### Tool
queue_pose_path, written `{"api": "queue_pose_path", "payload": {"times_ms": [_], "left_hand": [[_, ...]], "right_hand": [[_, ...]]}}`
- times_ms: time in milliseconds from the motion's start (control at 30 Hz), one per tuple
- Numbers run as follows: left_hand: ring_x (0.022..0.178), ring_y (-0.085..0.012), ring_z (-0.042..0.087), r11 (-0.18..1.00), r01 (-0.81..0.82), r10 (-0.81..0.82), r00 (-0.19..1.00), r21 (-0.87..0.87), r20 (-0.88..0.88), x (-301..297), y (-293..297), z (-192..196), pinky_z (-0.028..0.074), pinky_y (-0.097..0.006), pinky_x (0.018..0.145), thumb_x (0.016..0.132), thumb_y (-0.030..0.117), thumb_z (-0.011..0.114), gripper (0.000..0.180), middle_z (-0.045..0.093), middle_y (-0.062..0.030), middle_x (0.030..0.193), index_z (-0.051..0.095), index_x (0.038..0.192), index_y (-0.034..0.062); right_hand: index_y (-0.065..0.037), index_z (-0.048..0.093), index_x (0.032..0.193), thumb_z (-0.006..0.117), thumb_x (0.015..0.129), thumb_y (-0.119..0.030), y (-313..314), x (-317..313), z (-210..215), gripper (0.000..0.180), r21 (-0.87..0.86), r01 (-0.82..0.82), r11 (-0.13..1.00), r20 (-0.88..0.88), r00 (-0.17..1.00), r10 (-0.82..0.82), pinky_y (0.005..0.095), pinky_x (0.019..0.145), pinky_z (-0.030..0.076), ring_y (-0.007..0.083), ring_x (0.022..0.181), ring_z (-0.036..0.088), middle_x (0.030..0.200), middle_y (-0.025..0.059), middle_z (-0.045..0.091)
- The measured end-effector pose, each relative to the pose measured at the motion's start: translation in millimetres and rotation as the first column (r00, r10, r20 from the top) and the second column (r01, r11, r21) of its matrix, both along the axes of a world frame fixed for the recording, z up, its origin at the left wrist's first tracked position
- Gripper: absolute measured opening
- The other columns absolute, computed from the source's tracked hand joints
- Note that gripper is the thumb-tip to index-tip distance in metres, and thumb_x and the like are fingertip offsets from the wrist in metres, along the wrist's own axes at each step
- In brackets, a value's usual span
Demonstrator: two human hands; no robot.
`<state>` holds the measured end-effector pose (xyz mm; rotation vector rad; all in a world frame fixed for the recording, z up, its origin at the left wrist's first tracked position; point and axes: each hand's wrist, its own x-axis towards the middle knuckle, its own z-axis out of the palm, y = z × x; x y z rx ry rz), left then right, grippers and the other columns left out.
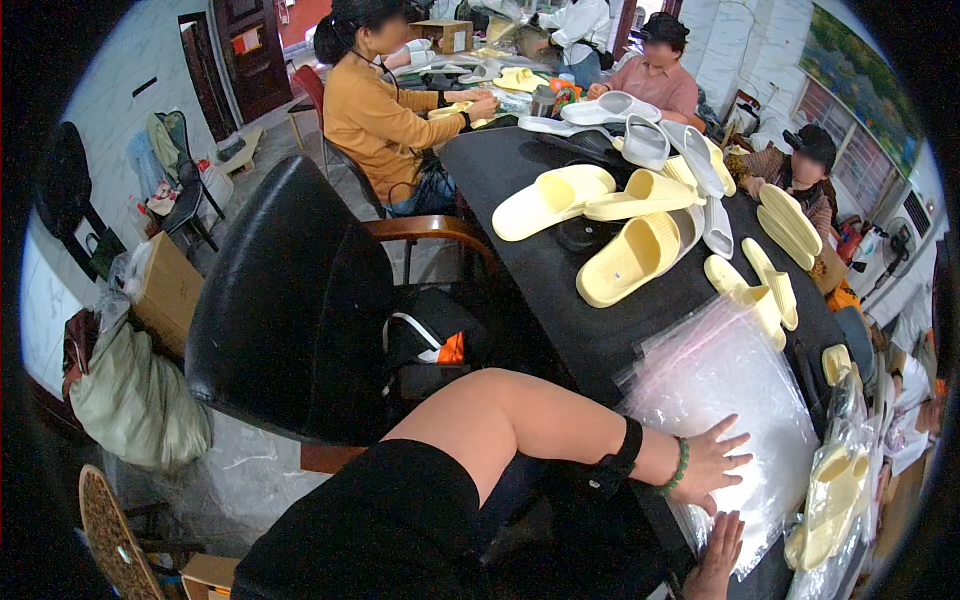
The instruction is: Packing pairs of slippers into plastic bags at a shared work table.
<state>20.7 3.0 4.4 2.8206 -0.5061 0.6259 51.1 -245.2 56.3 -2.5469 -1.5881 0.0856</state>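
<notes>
Plastic bags [730,400], a clear stack, lie on the black desk [560,290] near its close end, and the left hand [710,462] presses flat on them, fingers spread. Right hand [718,555] rests at the stack's near edge, fingers together; best hold the pile still and peel one bag only

Long black surface [520,165]: yellow slippers [625,258] and white slippers [645,140] piled mid and far end, stack of clear bags [730,400] at near end, bagged slippers [830,505] beside it.
</notes>
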Motion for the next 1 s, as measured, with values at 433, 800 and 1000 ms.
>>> {"api": "queue_pose_path", "payload": {"times_ms": [433, 800, 1000], "left_hand": [[0.147, -0.0431, 0.008, 0.99, -0.078, 0.116, 0.92, 0.115, -0.375, -34.2, 26.7, 26.1, 0.006, -0.066, 0.114, 0.094, 0.062, 0.041, 0.07, 0.018, -0.0144, 0.16, 0.034, 0.151, 0.0229], [0.144, -0.0458, 0.019, 0.982, -0.111, 0.155, 0.934, 0.151, -0.322, -17.0, 21.4, 21.9, 0.014, -0.069, 0.111, 0.09, 0.061, 0.049, 0.07, 0.026, -0.0148, 0.158, 0.04, 0.147, 0.0217], [0.145, -0.0473, 0.016, 0.974, -0.074, 0.144, 0.933, 0.215, -0.33, -21.8, 19.3, 25.6, 0.011, -0.068, 0.112, 0.095, 0.061, 0.04, 0.068, 0.023, -0.0161, 0.158, 0.035, 0.15, 0.0214]], "right_hand": [[-0.012, 0.035, 0.149, 0.061, 0.093, -0.022, -56.5, 136.8, 27.5, 0.063, 0.432, 0.248, 0.867, 0.387, 0.817, -0.427, 0.0549, 0.114, 0.028, 0.0385, 0.144, 0.024, 0.157, 0.0209, 0.023], [-0.003, 0.024, 0.151, 0.074, 0.075, -0.018, -59.2, 203.9, 4.9, 0.092, 0.588, 0.456, 0.669, 0.168, 0.74, -0.652, 0.0436, 0.115, 0.029, 0.0378, 0.142, 0.028, 0.151, 0.0263, 0.031], [-0.02, 0.012, 0.156, 0.088, 0.062, -0.028, -39.5, 191.0, 30.2, 0.121, 0.388, 0.675, 0.627, 0.31, 0.545, -0.779, 0.0633, 0.105, 0.034, 0.0487, 0.142, 0.021, 0.16, 0.0175, 0.015]]}}
